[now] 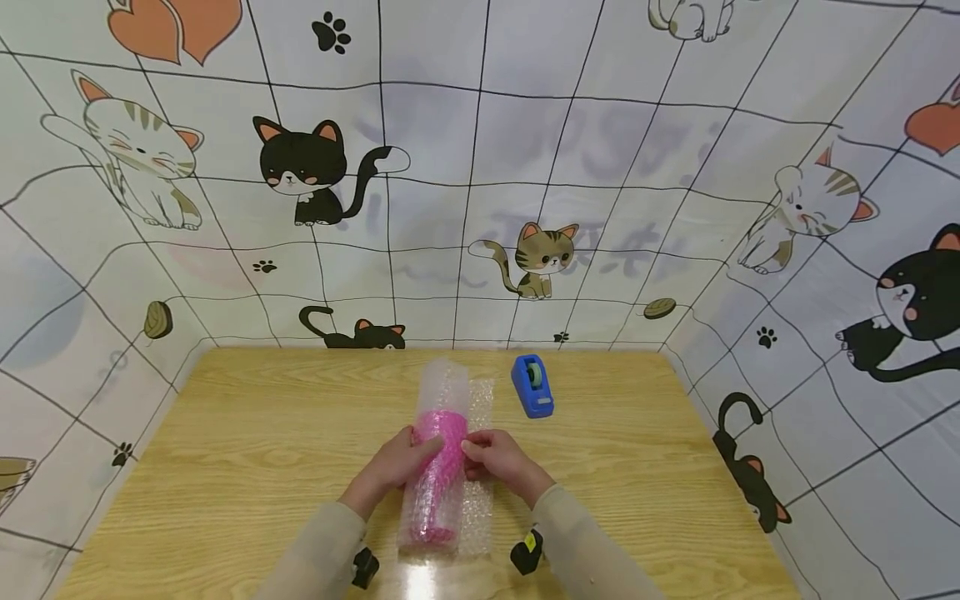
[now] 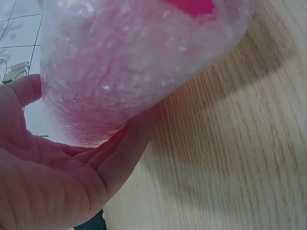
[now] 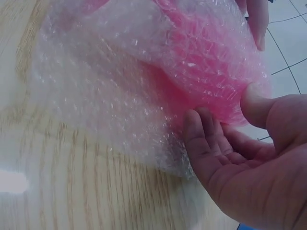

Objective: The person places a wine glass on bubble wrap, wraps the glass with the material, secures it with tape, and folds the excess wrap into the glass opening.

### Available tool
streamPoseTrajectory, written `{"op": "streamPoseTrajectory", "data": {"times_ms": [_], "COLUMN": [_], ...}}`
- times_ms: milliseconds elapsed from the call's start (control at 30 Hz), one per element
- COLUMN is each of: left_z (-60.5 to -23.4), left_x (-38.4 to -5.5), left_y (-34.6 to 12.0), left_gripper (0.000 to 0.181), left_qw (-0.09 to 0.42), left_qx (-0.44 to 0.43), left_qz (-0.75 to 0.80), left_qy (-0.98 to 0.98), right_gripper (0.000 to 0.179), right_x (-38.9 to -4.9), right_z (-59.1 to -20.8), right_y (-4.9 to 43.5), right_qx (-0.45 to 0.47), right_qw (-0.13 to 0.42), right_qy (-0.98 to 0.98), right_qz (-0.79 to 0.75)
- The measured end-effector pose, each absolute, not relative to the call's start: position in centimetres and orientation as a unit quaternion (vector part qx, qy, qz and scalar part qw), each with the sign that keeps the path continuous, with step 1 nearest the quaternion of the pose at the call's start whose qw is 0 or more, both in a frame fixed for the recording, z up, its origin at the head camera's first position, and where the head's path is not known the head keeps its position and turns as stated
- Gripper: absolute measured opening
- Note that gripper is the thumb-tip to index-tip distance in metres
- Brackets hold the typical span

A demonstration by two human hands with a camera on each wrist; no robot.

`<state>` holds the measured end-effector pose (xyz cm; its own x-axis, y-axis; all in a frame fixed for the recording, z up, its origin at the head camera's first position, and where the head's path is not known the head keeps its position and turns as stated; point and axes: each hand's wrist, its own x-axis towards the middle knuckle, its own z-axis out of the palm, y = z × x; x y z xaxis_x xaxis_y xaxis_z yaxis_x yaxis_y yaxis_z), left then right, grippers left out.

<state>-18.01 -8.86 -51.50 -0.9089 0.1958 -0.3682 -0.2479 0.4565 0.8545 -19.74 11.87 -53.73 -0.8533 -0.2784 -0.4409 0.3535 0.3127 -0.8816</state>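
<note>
A pink cylinder (image 1: 441, 433) lies rolled inside clear bubble wrap (image 1: 477, 521) on the table, its long side pointing away from me. The wrap reaches past its far end, and a flat strip spreads out on the right. My left hand (image 1: 397, 467) grips the roll from the left, thumb on top and fingers curving under the side in the left wrist view. From the right, my right hand (image 1: 501, 458) holds the wrap at the roll's side. Its thumb (image 3: 256, 104) touches the pink part, while its bent fingers (image 3: 195, 127) lie against the wrap lower down.
A blue tape dispenser (image 1: 534, 387) with a roll of tape stands right of the wrap's far end. The wooden table (image 1: 285, 425) is enclosed at the back and sides by white sheets (image 1: 435, 167) with cat drawings.
</note>
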Motion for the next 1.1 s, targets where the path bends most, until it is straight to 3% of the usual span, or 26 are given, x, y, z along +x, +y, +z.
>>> {"op": "streamPoseTrajectory", "data": {"times_ms": [367, 800, 1100], "left_z": [-51.51, -51.6, -51.38], "left_x": [-17.97, -17.77, -17.99], "left_y": [-8.74, -8.63, -8.68], "left_gripper": [0.068, 0.075, 0.074], "left_qw": [0.211, 0.215, 0.22], "left_qx": [-0.012, -0.02, -0.01], "left_qz": [0.53, 0.513, 0.507], "left_qy": [0.821, 0.831, 0.833], "right_gripper": [0.042, 0.054, 0.058], "right_x": [-19.78, -19.45, -19.65], "right_z": [-53.34, -54.04, -53.14], "right_y": [11.89, 11.79, 11.67], "right_qx": [0.035, 0.016, 0.013], "right_qw": [0.239, 0.217, 0.242], "right_qy": [0.773, 0.799, 0.817], "right_qz": [-0.586, -0.56, -0.524]}}
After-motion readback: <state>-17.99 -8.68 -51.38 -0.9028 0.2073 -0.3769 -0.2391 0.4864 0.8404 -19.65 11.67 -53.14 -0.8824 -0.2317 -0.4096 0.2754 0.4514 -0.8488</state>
